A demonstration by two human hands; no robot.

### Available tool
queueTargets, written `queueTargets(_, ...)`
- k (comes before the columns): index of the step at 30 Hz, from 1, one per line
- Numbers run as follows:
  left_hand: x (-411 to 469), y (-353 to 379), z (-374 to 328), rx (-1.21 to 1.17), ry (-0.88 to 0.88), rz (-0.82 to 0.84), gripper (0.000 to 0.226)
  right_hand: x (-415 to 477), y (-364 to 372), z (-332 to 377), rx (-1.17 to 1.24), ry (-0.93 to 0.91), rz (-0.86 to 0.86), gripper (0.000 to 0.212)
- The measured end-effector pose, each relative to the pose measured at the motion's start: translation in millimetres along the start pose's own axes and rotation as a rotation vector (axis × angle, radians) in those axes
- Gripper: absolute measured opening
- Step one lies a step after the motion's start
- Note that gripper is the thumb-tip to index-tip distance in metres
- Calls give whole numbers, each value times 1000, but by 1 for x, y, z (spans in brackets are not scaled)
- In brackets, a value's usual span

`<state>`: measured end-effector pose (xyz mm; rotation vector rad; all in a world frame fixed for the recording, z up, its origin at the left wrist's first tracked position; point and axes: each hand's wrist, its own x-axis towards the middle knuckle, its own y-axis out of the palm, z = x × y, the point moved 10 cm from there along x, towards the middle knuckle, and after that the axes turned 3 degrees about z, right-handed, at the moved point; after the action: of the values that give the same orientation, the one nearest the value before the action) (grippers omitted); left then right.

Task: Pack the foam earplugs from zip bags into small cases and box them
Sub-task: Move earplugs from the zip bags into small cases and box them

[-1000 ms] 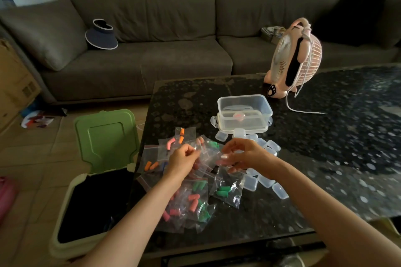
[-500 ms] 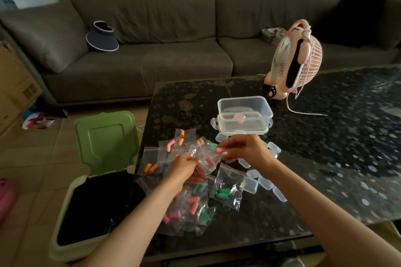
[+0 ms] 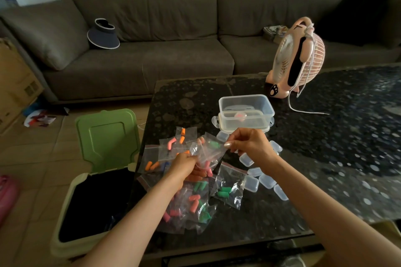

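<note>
Head view: my left grip (image 3: pixel 184 163) and right grip (image 3: pixel 249 145) are both pinching one clear zip bag (image 3: pixel 208 154) above the tabletop (image 3: pixel 325 154).

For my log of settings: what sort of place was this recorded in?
Most likely a home living room: a grey sofa stands behind a dark speckled table, a pink desk fan sits on that table, and a green-lidded bin stands open beside it.

A: Where is the camera sitting?
B: It is riding on the person's head, facing forward and tilting down, close over the dark table (image 3: pixel 325 147).
A: What is it reaching farther out?
B: It is taking in the sofa (image 3: pixel 152 65) beyond. Single wide-angle view only.
</note>
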<state>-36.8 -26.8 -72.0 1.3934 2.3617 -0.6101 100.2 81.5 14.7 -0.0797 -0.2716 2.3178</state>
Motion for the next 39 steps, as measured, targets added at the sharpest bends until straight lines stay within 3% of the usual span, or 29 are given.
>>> queueTargets(6, 2, -5, 0, -67, 43, -42, 10, 1, -2, 0, 93, -19, -1, 14)
queueTargets(11, -1, -4, -12, -391, 106, 19, 7, 0, -3, 2, 166, -15, -2, 13)
queueTargets(14, -5, -5, -24, -431, 176, 44, 16, -3, -1, 6, 169, -14, 31, 31)
queueTargets(16, -5, -10, -29, -359, 222, 52, 17, -3, -1, 5, 166, -5, 39, 38)
queueTargets(18, -6, -18, -34, -263, 266, 65, 32, 0, -8, -4, 17, 18, -25, 31)
queueTargets(21, -10, -38, -47, -98, 372, 31, 21, 5, -25, -18, -751, 42, -132, 15)
queueTargets(23, -15, -53, -56, 41, 451, -17, 18, 6, -20, -35, -1020, 109, -51, 16)
queueTargets(25, -16, -63, -57, 195, 478, -36, 16, 5, -17, -46, -1068, 169, 5, 24)
queueTargets(30, -10, -70, -48, 541, 520, -75, 17, 5, -22, -42, -1144, 169, -91, 21)
queueTargets(36, -6, -65, -46, 756, 599, -169, 25, 4, -14, -46, -1178, 193, -51, 27)
queueTargets(39, -15, -59, -55, 828, 676, -271, 32, 6, -8, -33, -1048, 161, -57, 27)
